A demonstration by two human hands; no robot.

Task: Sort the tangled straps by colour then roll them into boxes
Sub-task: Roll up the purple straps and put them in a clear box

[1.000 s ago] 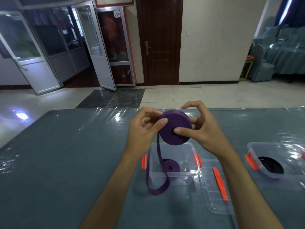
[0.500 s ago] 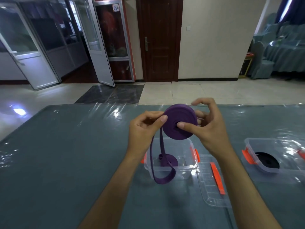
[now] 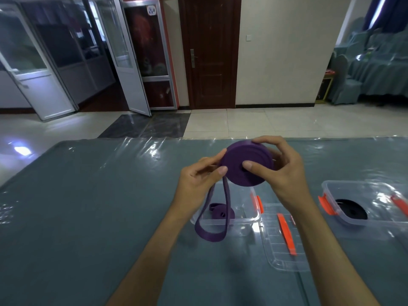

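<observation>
- Purple strap roll (image 3: 246,165) is held in the air above the clear box (image 3: 247,219), between both hands.
- Right hand (image 3: 284,171) grips the roll: thumb over its centre hole, fingers curled round the top and back edge.
- Left hand (image 3: 198,175) pinches the strap where it leaves the roll; the loose tail (image 3: 212,233) hangs in a loop in front of the box's near wall.
- A smaller purple roll (image 3: 221,214) lies inside that box; its lid (image 3: 284,241) lies just right of it on the surface (image 3: 88,206).
- A second box (image 3: 375,191) further right holds a black roll (image 3: 351,212).
- The webbing looks light, limp and somewhat slick, so the coil could spring loose; gripping both faces at the hub while feeding the tail under tension seems safest.
</observation>
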